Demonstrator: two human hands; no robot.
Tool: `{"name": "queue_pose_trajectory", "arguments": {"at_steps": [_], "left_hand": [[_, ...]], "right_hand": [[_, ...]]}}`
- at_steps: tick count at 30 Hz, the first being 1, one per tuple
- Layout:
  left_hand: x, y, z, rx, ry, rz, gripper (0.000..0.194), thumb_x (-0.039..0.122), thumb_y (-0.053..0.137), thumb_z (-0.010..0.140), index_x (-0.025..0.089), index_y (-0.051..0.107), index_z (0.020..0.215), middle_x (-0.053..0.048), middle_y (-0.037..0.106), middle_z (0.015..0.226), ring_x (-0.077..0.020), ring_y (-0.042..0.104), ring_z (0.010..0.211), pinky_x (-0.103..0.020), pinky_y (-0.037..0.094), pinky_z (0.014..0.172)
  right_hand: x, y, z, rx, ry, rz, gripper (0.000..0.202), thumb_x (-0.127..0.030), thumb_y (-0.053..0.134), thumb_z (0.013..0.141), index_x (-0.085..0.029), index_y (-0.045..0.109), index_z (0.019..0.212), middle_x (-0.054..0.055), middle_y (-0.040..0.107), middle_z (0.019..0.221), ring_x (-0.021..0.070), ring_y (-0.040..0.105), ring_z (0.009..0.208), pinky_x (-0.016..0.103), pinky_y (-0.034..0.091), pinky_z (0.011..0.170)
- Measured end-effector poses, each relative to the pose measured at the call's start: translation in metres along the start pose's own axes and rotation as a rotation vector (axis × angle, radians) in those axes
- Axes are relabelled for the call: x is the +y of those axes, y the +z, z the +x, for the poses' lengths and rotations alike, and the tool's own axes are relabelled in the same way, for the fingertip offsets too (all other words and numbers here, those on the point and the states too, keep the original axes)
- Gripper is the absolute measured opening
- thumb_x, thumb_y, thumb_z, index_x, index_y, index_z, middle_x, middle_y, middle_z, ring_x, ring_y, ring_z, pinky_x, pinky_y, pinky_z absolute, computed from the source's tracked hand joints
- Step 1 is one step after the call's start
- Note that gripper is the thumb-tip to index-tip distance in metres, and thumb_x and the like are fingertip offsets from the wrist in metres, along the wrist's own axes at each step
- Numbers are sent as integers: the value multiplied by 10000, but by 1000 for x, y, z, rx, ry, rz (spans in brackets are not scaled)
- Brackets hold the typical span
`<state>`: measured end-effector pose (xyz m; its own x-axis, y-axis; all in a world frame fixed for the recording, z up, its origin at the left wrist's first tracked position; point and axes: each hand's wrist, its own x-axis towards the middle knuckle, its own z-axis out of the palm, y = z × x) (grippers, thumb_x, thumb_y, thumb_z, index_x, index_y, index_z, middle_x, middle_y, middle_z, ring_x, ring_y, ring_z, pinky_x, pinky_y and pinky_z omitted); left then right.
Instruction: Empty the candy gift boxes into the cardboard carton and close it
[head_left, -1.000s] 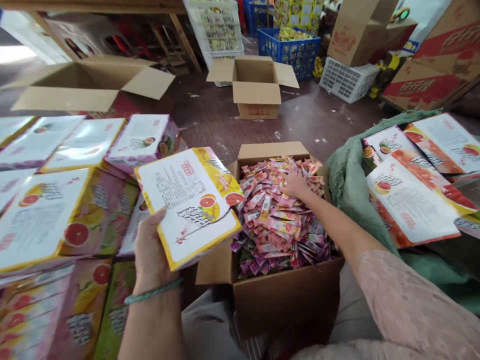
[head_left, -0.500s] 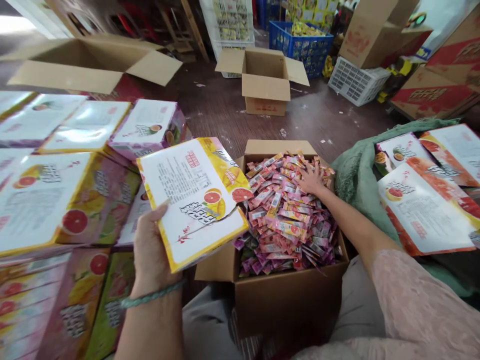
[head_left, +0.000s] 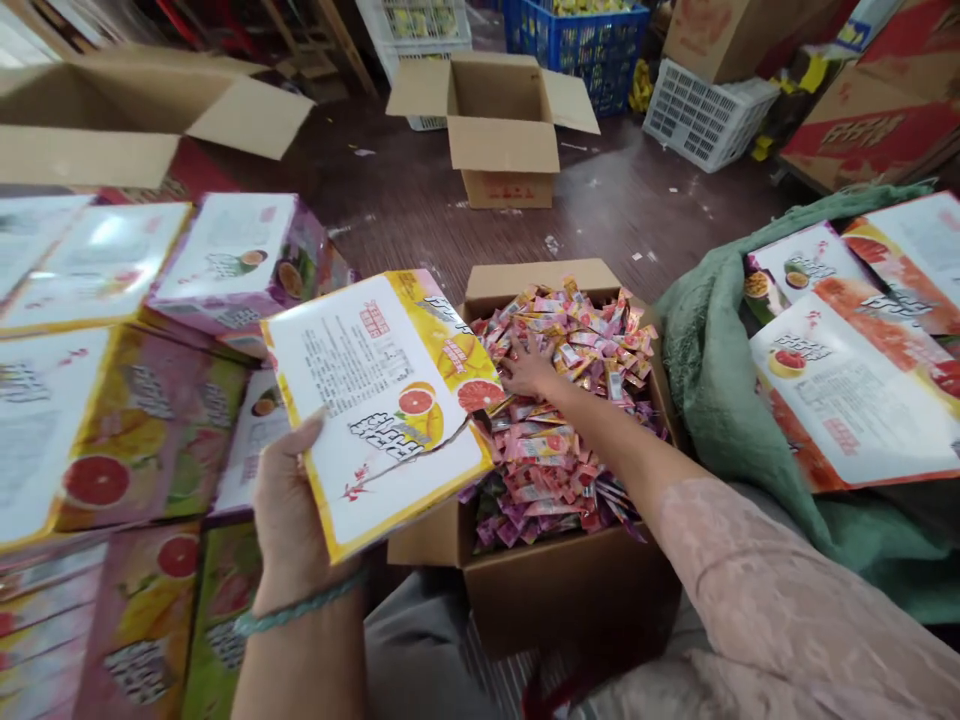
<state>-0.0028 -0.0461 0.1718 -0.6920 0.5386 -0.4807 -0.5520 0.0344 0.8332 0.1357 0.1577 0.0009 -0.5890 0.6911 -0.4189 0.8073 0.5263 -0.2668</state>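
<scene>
My left hand (head_left: 289, 500) grips a white and yellow printed carton (head_left: 345, 400) by its left side, thumb on top. The carton shows grapefruit pictures and has a torn slit in its face. Right of it stands an open cardboard box (head_left: 570, 590) heaped with small pink and purple sachets (head_left: 555, 450). My right hand (head_left: 531, 368) lies on the left part of the heap, fingers spread and touching the sachets; I see nothing held in it. The fingertips are partly lost among the sachets.
Printed cartons (head_left: 225, 250) are stacked at the left. A green sack (head_left: 705, 370) with flattened cartons (head_left: 847, 400) lies at the right. Beyond are an open cardboard box (head_left: 502, 145), a blue crate (head_left: 517, 40) and a white crate (head_left: 705, 115).
My right hand has moved left across the sachet heap, from its right side to its left. My left hand keeps hold of the carton. The whole view has shifted slightly.
</scene>
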Motion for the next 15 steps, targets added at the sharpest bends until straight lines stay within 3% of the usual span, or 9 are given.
{"name": "queue_pose_trajectory", "arguments": {"at_steps": [2, 4, 6, 11, 15], "left_hand": [[-1, 2, 1, -3, 29, -17, 389, 157, 563, 780, 160, 765, 1113, -40, 847, 1072, -292, 618, 1432, -395, 578, 1147], [-2, 2, 2, -37, 78, -52, 412, 158, 555, 774, 131, 752, 1135, -65, 839, 1132, -287, 606, 1442, -385, 554, 1169], [-3, 1, 2, -89, 120, -88, 441, 158, 558, 758, 107, 737, 1159, -94, 827, 1184, -283, 607, 1439, -386, 531, 1190], [-5, -2, 0, -174, 170, -155, 474, 147, 532, 770, 90, 690, 1213, -92, 824, 1186, -268, 637, 1398, -395, 527, 1189], [-6, -13, 7, -216, 210, -130, 506, 200, 555, 743, 104, 682, 1223, -82, 819, 1200, -302, 649, 1383, -453, 538, 1188]], "right_hand": [[2, -16, -11, -69, -3, 22, 731, -746, 448, 1032, -333, 519, 1630, 85, 25, 1850, 509, -36, 1680, 892, 18, 1211], [8, -25, -37, -27, -29, 19, 766, -801, 454, 1007, -327, 565, 1598, 83, 61, 1849, 517, -33, 1677, 871, 11, 1232], [16, -20, -73, 41, -68, -11, 805, -835, 451, 991, -323, 562, 1603, 91, 94, 1845, 524, -2, 1674, 845, -2, 1252], [15, 40, -152, 1, -84, -66, 965, -826, 590, 935, -316, 359, 1721, 119, 86, 1843, 541, 136, 1643, 791, 83, 1285], [-17, 90, -167, 22, -73, 7, 927, -758, 593, 964, -285, 342, 1720, 127, 263, 1795, 496, 245, 1597, 733, 224, 1275]]}}
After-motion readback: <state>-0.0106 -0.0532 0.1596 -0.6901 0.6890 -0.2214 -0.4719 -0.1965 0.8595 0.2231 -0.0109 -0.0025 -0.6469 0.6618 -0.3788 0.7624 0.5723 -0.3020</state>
